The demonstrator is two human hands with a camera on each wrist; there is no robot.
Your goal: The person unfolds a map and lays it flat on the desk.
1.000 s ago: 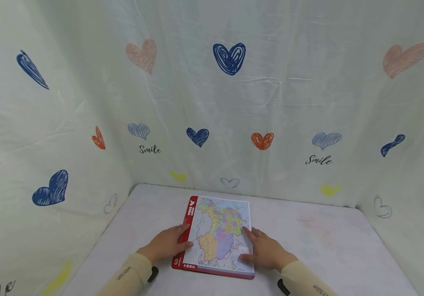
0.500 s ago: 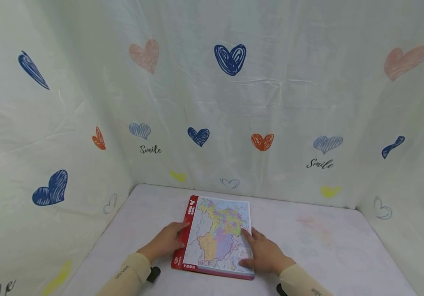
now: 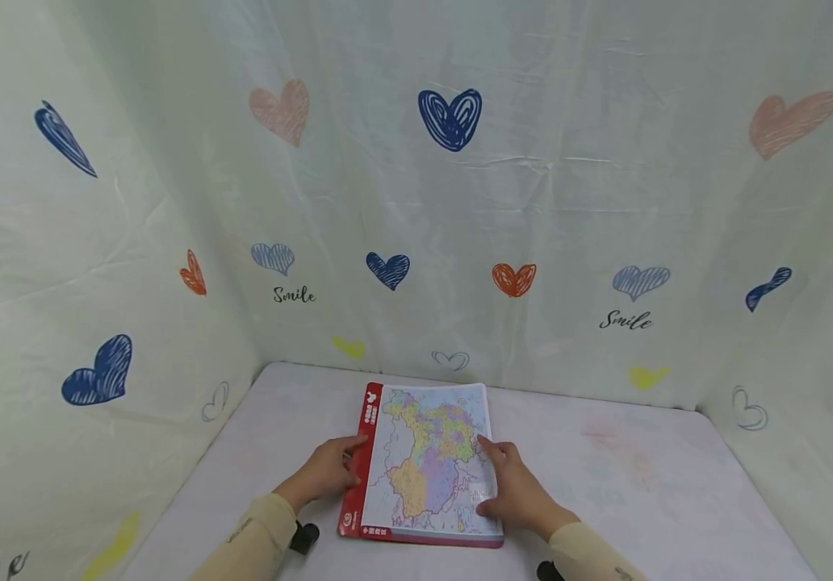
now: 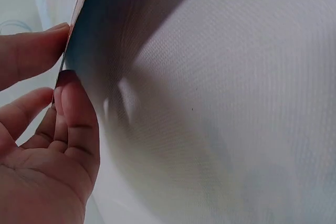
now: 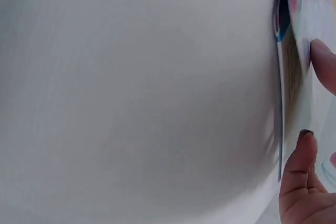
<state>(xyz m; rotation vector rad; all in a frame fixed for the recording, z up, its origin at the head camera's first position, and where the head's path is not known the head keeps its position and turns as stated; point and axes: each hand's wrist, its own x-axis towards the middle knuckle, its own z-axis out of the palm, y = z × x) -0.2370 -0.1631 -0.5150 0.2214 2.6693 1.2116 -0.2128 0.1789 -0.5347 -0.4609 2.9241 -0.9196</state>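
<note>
A folded map with a red left border and a coloured printed face lies on the table in the head view. My left hand pinches its red left edge. In the left wrist view the thumb sits on the face and the curled fingers behind the thin edge. My right hand holds the opposite edge. In the right wrist view its thumb presses the face, and layers stand apart along that side. Some right fingers are cut off by that frame.
A pale table extends to both sides of the map. A white curtain printed with hearts and "Smile" hangs behind the table and along its sides. Dark wrist-worn devices show beneath the sleeves.
The left thumb has gone from lying over the red border to pinching its edge. The map has turned slightly, its top shifting left. The right hand has moved little.
</note>
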